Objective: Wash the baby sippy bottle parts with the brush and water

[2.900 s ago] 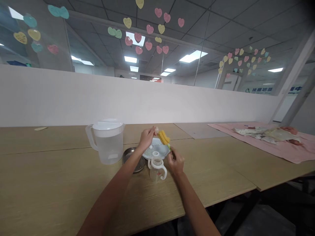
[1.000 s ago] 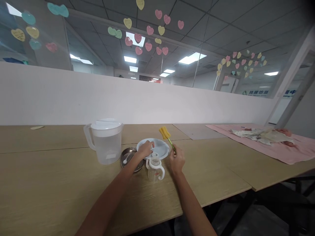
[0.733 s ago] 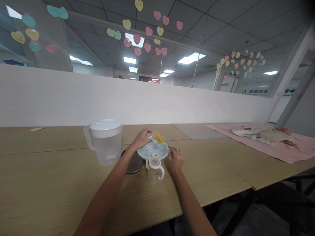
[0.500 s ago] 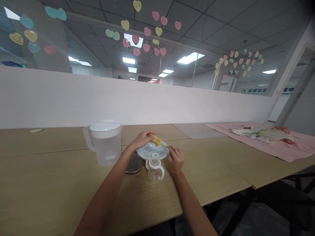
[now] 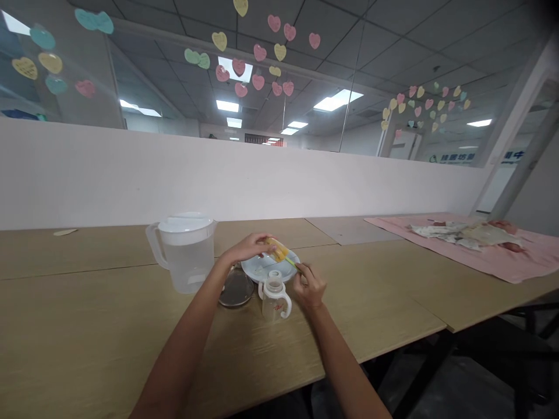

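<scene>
Above a white bowl (image 5: 257, 271), my left hand (image 5: 250, 247) is closed on a small yellow-orange container (image 5: 278, 249), held tilted. My right hand (image 5: 311, 285) pinches the end of a thin yellow-green stick (image 5: 292, 263), whose other end meets the container's right side; whether it goes inside I cannot tell. Just below the bowl stands a clear bottle (image 5: 273, 307) with white handles and an uncovered top, between my forearms. A dark round dish or lid (image 5: 236, 288) lies left of the bottle, partly behind my left forearm.
A clear pitcher (image 5: 190, 265) with a white lid stands on the wooden table (image 5: 87, 326) at the left. At the far right, a baby-like figure (image 5: 489, 234) in light cloth lies on a pink cloth (image 5: 535, 256). A white wall runs behind the table.
The yellow-orange container has turned in my left hand, and the stick now slopes more steeply down to the right. My right hand has shifted slightly. Both hands keep their hold.
</scene>
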`<state>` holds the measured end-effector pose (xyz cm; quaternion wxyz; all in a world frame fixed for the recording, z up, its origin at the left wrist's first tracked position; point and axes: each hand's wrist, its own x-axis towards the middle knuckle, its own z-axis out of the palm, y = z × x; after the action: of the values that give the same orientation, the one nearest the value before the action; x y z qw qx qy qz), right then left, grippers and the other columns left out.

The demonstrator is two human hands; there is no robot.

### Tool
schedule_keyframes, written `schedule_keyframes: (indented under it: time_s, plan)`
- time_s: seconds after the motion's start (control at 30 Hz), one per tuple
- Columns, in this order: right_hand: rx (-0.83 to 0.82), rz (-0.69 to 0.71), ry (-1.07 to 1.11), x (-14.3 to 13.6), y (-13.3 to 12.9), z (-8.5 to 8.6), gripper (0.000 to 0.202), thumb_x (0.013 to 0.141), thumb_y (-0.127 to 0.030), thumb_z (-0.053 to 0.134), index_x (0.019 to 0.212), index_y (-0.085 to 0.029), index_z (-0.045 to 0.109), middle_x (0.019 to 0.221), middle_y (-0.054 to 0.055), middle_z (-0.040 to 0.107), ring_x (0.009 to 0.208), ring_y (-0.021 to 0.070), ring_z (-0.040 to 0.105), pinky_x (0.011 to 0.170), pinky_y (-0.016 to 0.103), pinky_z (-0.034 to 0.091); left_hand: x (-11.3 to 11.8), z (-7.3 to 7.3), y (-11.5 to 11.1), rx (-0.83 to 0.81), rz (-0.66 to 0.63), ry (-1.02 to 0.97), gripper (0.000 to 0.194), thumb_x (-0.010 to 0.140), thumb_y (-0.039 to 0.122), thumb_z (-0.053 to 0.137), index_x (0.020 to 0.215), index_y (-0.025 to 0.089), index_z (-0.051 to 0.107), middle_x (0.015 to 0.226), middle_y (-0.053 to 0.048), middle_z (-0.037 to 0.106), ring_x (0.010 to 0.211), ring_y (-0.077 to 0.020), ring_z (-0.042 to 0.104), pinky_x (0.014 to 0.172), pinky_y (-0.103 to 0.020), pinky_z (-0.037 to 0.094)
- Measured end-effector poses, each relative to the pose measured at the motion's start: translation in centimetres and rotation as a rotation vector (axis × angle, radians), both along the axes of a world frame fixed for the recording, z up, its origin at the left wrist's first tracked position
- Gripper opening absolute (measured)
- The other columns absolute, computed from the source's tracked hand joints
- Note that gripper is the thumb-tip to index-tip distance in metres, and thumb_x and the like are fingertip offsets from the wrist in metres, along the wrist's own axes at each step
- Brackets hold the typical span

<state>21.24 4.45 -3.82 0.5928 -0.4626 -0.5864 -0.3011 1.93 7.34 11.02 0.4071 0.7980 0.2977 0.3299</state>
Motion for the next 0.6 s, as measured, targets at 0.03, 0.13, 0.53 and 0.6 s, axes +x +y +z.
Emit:
schedule_keyframes:
  time_s: [0.03,0.13,0.53,0.6]
  plan:
    - [-0.042,-0.038,0.010,0.1,0.1,0.0,0.026,0.074,-0.014,0.044,0.086,-0.018,0.066,0.078,0.006,0.065,0.067,0.0132,0.057,0.059,0.022,0.041,-0.1,0.1,-0.2,0.029,0.045,0.055,0.042,0.066,0.041,0.069,0.100,0.017,0.067,0.097,-0.009,0.068,0.081,-0.0213,0.063,0.063,-0.026,0.048]
    - [-0.198,-0.122,0.047,0.3,0.6,-0.1,0.023,0.069,-0.015,0.043,0.077,-0.017,0.065,0.067,0.004,0.061,0.058,0.0134,0.051,0.051,0.022,0.032,-0.1,1.4,-1.8,0.149,-0.015,0.143,0.041,0.062,0.036,0.073,0.099,0.019,0.069,0.095,-0.007,0.069,0.082,-0.0211,0.062,0.068,-0.026,0.047]
    - [-0.421,-0.276,0.102,0.6,0.8,-0.3,0.018,0.065,-0.018,0.047,0.062,-0.018,0.064,0.047,0.003,0.053,0.043,0.0113,0.035,0.047,0.025,0.018,0.3,1.2,-2.4,0.314,-0.044,0.329,0.043,0.064,0.035,0.072,0.104,0.023,0.066,0.096,-0.004,0.068,0.083,-0.0205,0.061,0.068,-0.025,0.044]
    - [-0.497,-0.271,0.129,0.5,0.6,-0.1,0.019,0.066,-0.018,0.048,0.066,-0.018,0.066,0.049,0.003,0.054,0.044,0.0112,0.034,0.048,0.025,0.018,0.6,1.8,-3.3,0.332,-0.110,0.315,0.045,0.064,0.036,0.072,0.107,0.023,0.065,0.099,-0.003,0.067,0.084,-0.0191,0.060,0.070,-0.025,0.044]
